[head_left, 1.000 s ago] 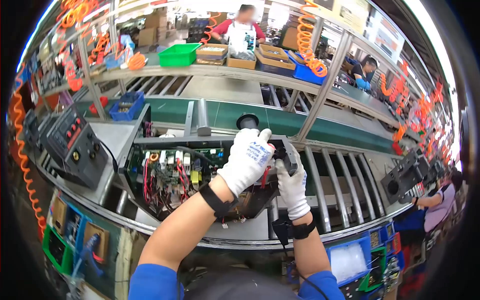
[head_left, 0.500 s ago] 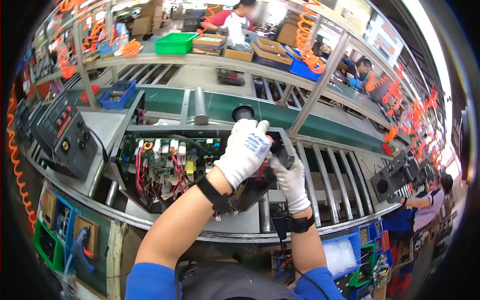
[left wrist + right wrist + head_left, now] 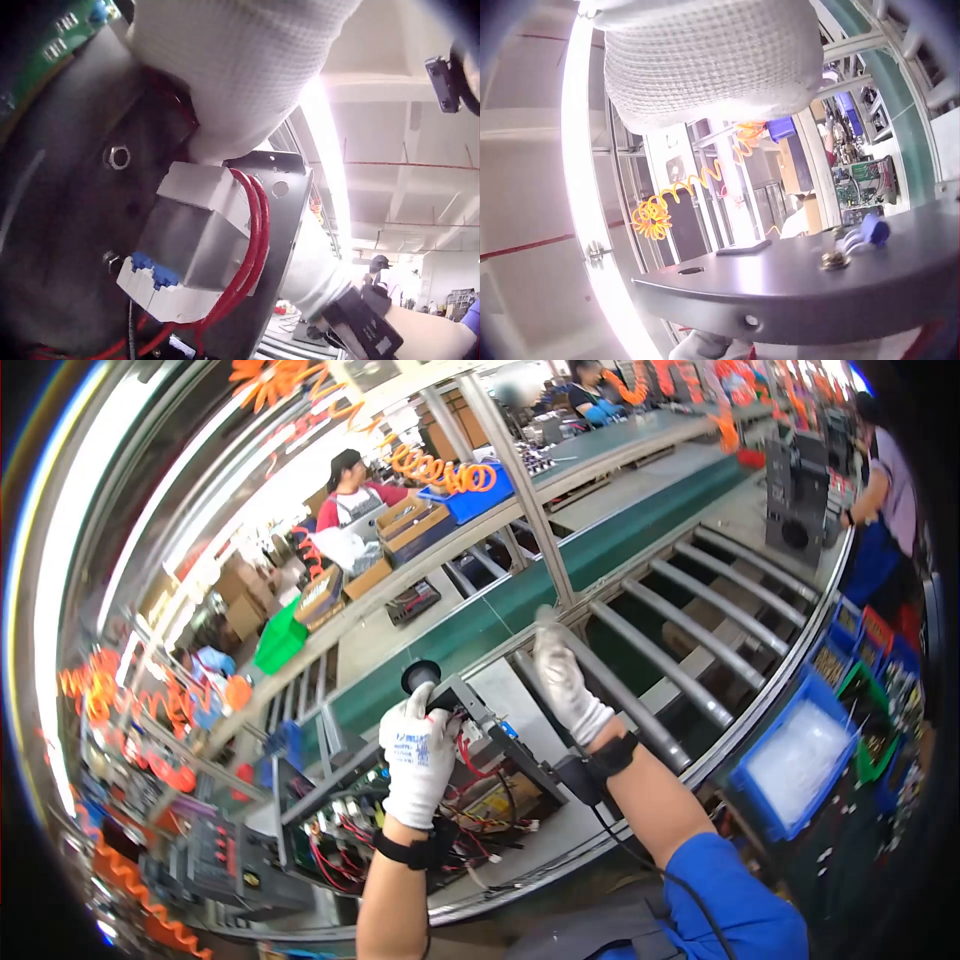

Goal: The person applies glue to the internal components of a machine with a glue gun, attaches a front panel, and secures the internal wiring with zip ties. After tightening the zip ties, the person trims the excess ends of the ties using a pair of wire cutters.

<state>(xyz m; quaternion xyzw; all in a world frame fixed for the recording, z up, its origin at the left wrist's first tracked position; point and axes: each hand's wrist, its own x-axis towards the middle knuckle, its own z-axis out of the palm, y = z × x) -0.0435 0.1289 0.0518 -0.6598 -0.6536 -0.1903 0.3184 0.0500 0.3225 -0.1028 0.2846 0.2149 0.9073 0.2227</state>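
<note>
Left hand (image 3: 418, 755), white glove, is curled over the top of the front panel (image 3: 478, 712) on the open chassis (image 3: 335, 830), which sits on the bench beside the rollers (image 3: 690, 650). Right hand (image 3: 562, 678) is in the air, fingers straight, holding nothing. Looks like heavy, stiff steel to me, so I'd grab the frame edges, never the red wires (image 3: 466, 752) or boards, since those look fragile.

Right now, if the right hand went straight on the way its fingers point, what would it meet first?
Most likely the slanted metal upright of the frame, just past the right hand; else the green belt beside it. Depth is unclear.
</note>
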